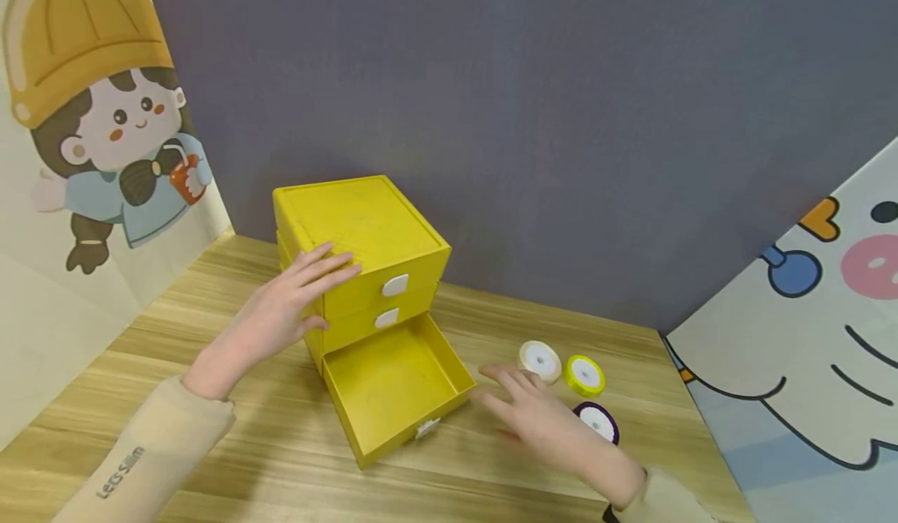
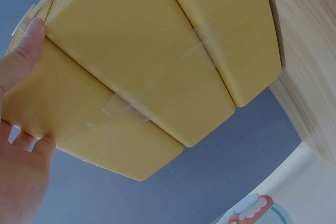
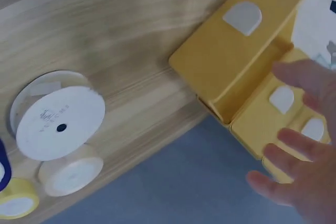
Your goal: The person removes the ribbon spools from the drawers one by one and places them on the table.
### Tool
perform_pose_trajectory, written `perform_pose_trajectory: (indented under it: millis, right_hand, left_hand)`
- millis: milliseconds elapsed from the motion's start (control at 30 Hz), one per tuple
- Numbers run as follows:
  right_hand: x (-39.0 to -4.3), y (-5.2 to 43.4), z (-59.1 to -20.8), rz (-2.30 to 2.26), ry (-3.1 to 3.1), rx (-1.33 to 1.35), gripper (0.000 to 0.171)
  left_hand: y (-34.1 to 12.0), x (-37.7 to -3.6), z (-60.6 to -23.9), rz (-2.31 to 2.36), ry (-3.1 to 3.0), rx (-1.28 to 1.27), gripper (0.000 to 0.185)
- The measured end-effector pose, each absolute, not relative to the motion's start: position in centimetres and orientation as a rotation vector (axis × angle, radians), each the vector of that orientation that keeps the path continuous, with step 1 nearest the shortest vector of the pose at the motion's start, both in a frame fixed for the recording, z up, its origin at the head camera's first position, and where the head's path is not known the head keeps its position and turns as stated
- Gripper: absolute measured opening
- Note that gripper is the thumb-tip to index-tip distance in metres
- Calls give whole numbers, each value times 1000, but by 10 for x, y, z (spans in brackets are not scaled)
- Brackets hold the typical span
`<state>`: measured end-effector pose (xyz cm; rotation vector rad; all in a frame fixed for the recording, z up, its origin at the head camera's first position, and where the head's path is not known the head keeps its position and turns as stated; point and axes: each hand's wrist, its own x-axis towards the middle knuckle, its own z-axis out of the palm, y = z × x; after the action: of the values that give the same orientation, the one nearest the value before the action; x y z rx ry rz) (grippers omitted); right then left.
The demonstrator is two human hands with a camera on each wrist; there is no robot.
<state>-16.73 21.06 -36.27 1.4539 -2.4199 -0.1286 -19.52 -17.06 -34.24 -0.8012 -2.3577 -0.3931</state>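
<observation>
A yellow three-drawer box (image 1: 365, 227) stands against the back panel, its bottom drawer (image 1: 396, 383) pulled out with nothing inside. My left hand (image 1: 284, 309) rests on the box's upper left edge, fingers spread over the top and thumb at the front side. In the left wrist view, clear tape (image 2: 126, 108) crosses the drawer seams. My right hand (image 1: 536, 418) hovers just right of the open drawer, fingers extended and holding nothing. Beyond it lie a cream ribbon spool (image 1: 540, 361), a yellow ribbon spool (image 1: 585, 375) and a partly covered purple ribbon spool (image 1: 598, 422).
In the right wrist view, a larger white spool (image 3: 60, 124) leans at a tilt beside the cream one. The wooden table (image 1: 281, 468) meets a dark back panel (image 1: 561, 133), with printed cartoon panels (image 1: 126, 133) at both sides.
</observation>
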Motion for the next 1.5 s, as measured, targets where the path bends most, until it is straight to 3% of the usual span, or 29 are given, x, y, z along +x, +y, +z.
perform_pose_trajectory:
  millis: [233, 833, 1200, 1500]
  right_hand:
    - [-166, 191, -383, -258, -2120, 1535, 64]
    - [-153, 168, -428, -319, -2096, 1559, 49]
    - [-159, 165, -442, -378, -2120, 1482, 57]
    - [-161, 158, -451, -334, -2084, 1426, 40]
  left_hand:
    - [-170, -195, -343, -399, -2352, -797, 98]
    - [-171, -195, -346, -402, -2358, -794, 99]
    - [-171, -196, -345, -386, -2371, -796, 98]
    - [-170, -196, -343, -384, -2377, -795, 97]
